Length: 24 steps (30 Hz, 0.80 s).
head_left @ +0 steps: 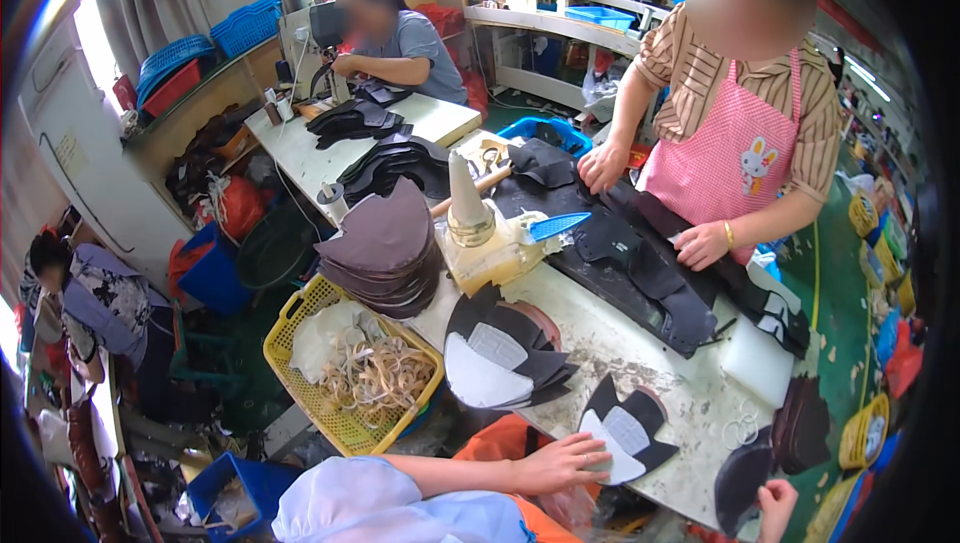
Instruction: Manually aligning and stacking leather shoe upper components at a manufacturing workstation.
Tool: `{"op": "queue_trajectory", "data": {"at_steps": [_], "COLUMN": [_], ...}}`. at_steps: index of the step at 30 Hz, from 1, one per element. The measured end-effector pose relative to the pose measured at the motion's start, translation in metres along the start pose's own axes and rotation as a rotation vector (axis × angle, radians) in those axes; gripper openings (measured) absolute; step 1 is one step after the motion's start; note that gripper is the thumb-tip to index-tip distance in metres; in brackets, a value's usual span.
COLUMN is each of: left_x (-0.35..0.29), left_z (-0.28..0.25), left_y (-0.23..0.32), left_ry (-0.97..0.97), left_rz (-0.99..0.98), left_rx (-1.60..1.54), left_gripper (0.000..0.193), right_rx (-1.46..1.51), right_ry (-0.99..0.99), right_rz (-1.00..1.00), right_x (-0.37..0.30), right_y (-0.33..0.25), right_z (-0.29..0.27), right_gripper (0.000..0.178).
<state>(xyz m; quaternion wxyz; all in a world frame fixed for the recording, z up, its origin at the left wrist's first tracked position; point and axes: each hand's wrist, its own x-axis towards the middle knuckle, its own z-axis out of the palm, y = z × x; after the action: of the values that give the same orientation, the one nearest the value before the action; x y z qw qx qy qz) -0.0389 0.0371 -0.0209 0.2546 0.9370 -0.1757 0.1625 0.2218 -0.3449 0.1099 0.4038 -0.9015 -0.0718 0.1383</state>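
My left hand (565,463) lies flat, fingers stretched out, on the near edge of a black cut piece (655,448) with pointed ends. A white curved patch (612,451) and a pale grey patch (627,431) sit on that piece. At the table's near right edge, my right hand (777,508) pinches the rim of a dark rounded cut piece (740,485). Beside it is a stack of dark brown pieces (802,425). Farther left lies a pile of similar black patched pieces (492,358).
A yellow basket (285,343) of tan strips stands left of the table. Behind it rises a tall stack of brown pieces (380,253), beside a cone on a yellowed machine (470,213). Across the table, a co-worker in a pink apron (720,138) handles black pieces on a black board (590,288).
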Motion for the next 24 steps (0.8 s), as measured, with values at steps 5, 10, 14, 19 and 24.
{"op": "queue_trajectory", "data": {"at_steps": [5, 10, 14, 19, 24], "left_x": [0.004, 0.013, 0.048, 0.092, 0.101], "left_z": [-0.002, -0.021, -0.007, -0.028, -0.217], "left_y": [0.000, 0.003, 0.016, 0.024, 0.027], "left_ry": [-0.016, -0.124, -0.015, 0.252, 0.866], "left_rz": [-0.001, -0.068, -0.171, -0.247, -0.116], "left_rx": [-0.008, -0.031, -0.267, -0.538, -0.891], "left_gripper": [0.041, 0.040, 0.044, 0.046, 0.043], "right_rx": [-0.004, 0.538, 0.752, 1.021, 0.927], "right_ry": [-0.231, 0.194, -0.118, -0.240, -0.238], "right_rz": [0.061, -0.069, 0.078, 0.084, 0.044], "right_x": [-0.023, 0.011, -0.022, -0.026, -0.026], "right_y": [-0.033, 0.055, 0.010, -0.025, -0.030], "right_z": [0.060, 0.093, 0.163, 0.215, 0.214], "right_gripper": [0.021, 0.013, 0.013, 0.012, 0.010]}}
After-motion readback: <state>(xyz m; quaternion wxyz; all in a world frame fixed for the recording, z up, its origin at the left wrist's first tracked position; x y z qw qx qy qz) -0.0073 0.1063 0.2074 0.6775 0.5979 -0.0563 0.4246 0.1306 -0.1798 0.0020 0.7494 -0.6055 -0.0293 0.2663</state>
